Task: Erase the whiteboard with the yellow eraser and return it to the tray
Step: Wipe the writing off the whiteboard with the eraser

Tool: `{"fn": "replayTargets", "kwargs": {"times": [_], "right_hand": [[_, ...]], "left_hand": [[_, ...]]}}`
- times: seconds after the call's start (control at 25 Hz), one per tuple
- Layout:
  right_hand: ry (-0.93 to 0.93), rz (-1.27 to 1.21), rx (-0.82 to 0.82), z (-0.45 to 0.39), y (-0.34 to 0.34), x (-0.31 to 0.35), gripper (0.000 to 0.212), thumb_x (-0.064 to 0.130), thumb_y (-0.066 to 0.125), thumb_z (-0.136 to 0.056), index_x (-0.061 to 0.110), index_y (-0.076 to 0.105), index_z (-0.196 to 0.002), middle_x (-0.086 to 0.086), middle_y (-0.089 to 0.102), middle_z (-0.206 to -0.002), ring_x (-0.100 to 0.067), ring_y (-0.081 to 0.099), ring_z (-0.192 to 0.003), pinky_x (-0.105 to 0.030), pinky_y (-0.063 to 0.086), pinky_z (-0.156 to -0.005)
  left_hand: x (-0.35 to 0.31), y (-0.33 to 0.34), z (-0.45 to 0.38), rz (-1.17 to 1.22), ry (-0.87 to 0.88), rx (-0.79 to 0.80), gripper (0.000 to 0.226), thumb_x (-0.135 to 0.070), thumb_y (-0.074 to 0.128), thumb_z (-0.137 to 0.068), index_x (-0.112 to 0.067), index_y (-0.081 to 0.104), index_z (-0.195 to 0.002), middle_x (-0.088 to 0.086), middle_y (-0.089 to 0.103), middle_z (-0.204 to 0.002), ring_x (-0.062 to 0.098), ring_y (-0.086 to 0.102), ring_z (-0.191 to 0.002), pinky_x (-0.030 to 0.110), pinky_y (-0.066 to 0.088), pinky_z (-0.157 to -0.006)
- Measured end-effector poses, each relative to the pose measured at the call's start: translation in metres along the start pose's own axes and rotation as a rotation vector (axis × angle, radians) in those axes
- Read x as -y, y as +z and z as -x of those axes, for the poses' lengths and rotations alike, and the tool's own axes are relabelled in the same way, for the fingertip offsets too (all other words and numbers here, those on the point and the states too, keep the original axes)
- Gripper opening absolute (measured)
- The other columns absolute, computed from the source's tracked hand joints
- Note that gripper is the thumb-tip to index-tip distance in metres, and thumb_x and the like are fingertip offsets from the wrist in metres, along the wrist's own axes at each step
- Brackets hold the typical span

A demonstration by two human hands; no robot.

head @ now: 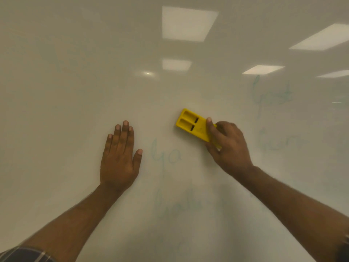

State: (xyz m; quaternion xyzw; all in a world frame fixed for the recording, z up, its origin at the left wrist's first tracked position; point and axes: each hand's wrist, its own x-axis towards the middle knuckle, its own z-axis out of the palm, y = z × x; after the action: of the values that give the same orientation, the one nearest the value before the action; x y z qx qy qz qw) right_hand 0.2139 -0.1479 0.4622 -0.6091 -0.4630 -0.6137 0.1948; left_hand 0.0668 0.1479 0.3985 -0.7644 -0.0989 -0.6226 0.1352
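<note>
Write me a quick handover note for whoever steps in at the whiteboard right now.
Left hand: open, flat on the whiteboard, holding nothing.
Right hand: gripping the yellow eraser against the board.
Done: nothing I can confirm.
Left: faint green writing remains below the eraser, more to its right and lower down. Wipe it, then return the eraser to the tray, which is out of view.

yellow eraser [192, 124] tilted, flat against whiteboard [75, 82]

We see ceiling light panels [188, 23] mirrored as pale rectangles across the top of a glossy surface, more of them toward the upper right, plus one small bright glare spot [148, 73] left of centre. The light is dim and yellowish.
</note>
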Motion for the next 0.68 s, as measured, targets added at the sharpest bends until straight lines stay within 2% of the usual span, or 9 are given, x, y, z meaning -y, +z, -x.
{"fn": "replayTargets", "kwargs": {"times": [0.08,0.16,0.28,0.36,0.44,0.52,0.6,0.68], "right_hand": [[-0.155,-0.037,0.033,0.025,0.011,0.019,0.053,0.023,0.062,-0.090,0.003,0.051,-0.138,-0.020,0.061,-0.104,-0.037,0.057,-0.085,-0.040,0.044,-0.075],[-0.333,-0.043,0.133,0.058,0.010,0.027,0.050,0.024,0.060,-0.093,0.006,0.050,-0.138,-0.017,0.061,-0.108,-0.036,0.058,-0.086,-0.039,0.047,-0.078],[-0.515,-0.005,0.224,0.067,-0.002,0.008,0.045,0.025,0.057,-0.095,0.006,0.053,-0.137,-0.015,0.063,-0.107,-0.034,0.058,-0.086,-0.039,0.048,-0.079],[-0.432,0.035,0.151,0.044,-0.007,-0.006,0.046,0.025,0.056,-0.094,0.005,0.054,-0.135,-0.019,0.064,-0.105,-0.036,0.059,-0.082,-0.039,0.048,-0.074],[-0.173,0.051,0.008,0.009,-0.006,-0.010,0.053,0.025,0.061,-0.090,0.004,0.051,-0.137,-0.021,0.062,-0.103,-0.039,0.058,-0.081,-0.040,0.044,-0.072],[0.025,0.018,-0.062,-0.022,0.003,0.003,0.059,0.025,0.066,-0.085,0.005,0.051,-0.138,-0.020,0.059,-0.103,-0.037,0.055,-0.085,-0.039,0.041,-0.074],[0.005,-0.025,-0.059,-0.032,0.016,0.026,0.060,0.025,0.066,-0.084,0.005,0.051,-0.138,-0.019,0.059,-0.104,-0.037,0.055,-0.087,-0.039,0.041,-0.076],[-0.164,-0.057,-0.012,-0.013,0.027,0.044,0.055,0.024,0.063,-0.088,0.003,0.051,-0.138,-0.020,0.061,-0.104,-0.038,0.057,-0.085,-0.039,0.042,-0.075]], "left_hand": [[0.002,0.001,0.003,-0.004,0.023,0.003,0.067,-0.038,0.030,-0.105,-0.004,0.013,-0.161,0.012,0.011,-0.170,0.028,0.010,-0.158,0.045,0.012,-0.128],[0.003,0.001,0.008,0.003,0.037,0.014,0.067,-0.037,0.031,-0.105,-0.006,0.012,-0.161,0.009,0.010,-0.170,0.027,0.010,-0.158,0.044,0.012,-0.128],[0.007,-0.001,0.020,0.002,0.052,0.034,0.067,-0.038,0.031,-0.105,-0.008,0.010,-0.162,0.007,0.008,-0.171,0.025,0.010,-0.158,0.044,0.012,-0.128],[0.007,-0.001,0.025,-0.008,0.058,0.032,0.067,-0.037,0.031,-0.105,-0.008,0.011,-0.161,0.007,0.008,-0.171,0.026,0.011,-0.158,0.045,0.013,-0.128],[0.005,-0.001,0.026,-0.010,0.050,0.031,0.066,-0.037,0.031,-0.105,-0.007,0.014,-0.161,0.007,0.010,-0.170,0.026,0.012,-0.157,0.045,0.013,-0.128],[0.004,-0.001,0.026,-0.010,0.038,0.029,0.065,-0.036,0.031,-0.105,-0.007,0.015,-0.161,0.008,0.012,-0.170,0.026,0.013,-0.157,0.044,0.013,-0.128],[0.004,0.000,0.028,-0.008,0.032,0.023,0.064,-0.035,0.032,-0.105,-0.006,0.017,-0.160,0.009,0.015,-0.169,0.026,0.014,-0.157,0.044,0.013,-0.128],[0.005,0.000,0.031,-0.005,0.028,0.015,0.063,-0.034,0.033,-0.105,-0.006,0.019,-0.160,0.009,0.017,-0.169,0.026,0.015,-0.157,0.044,0.014,-0.128]]}}
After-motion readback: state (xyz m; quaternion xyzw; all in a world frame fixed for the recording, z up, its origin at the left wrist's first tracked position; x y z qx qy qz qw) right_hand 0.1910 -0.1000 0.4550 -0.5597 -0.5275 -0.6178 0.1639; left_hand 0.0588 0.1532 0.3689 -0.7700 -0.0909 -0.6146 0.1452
